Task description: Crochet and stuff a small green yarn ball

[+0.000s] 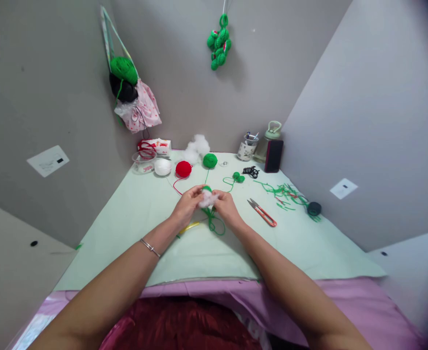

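My left hand [187, 204] and my right hand [227, 206] meet over the middle of the pale green table mat [133, 214]. Both pinch a small green crocheted piece [207, 189] with a tuft of white stuffing [208, 198] between the fingertips. A green yarn strand [215, 224] loops down from the piece onto the mat. A yellow crochet hook [189, 227] lies under my left wrist.
Orange-handled snips [263, 213] lie right of my hands. Behind are a red yarn ball [183, 168], a white ball [162, 166], a green ball [210, 160], a stuffing pile [196, 147], a cup [247, 148], a bottle [266, 141], a phone [274, 155] and green yarn scraps [286, 193].
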Motion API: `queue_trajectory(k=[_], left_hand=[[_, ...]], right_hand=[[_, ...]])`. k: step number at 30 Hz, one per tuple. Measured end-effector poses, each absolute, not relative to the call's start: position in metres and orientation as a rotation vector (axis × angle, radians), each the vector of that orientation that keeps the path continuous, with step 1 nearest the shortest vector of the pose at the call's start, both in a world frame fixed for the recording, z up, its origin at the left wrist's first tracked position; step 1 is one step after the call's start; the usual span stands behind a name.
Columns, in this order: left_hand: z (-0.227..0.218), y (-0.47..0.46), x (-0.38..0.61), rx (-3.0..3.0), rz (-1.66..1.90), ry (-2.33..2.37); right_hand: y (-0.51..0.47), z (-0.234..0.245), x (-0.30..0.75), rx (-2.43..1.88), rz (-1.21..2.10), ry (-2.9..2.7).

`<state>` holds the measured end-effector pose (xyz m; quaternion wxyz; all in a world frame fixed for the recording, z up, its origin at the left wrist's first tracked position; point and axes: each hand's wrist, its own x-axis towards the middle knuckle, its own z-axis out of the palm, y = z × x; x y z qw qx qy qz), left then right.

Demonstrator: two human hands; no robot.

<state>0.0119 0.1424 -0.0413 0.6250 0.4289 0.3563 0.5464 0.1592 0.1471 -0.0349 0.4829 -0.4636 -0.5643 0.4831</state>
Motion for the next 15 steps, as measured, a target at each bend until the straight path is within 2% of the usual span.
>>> queue_trajectory(k=[15], left_hand=[[-0.0517, 0.1465, 0.0089, 1.248, 1.318, 1.013]], right_hand=[[0.1434, -0.0273, 0.1609, -1.090, 1.304, -1.483]])
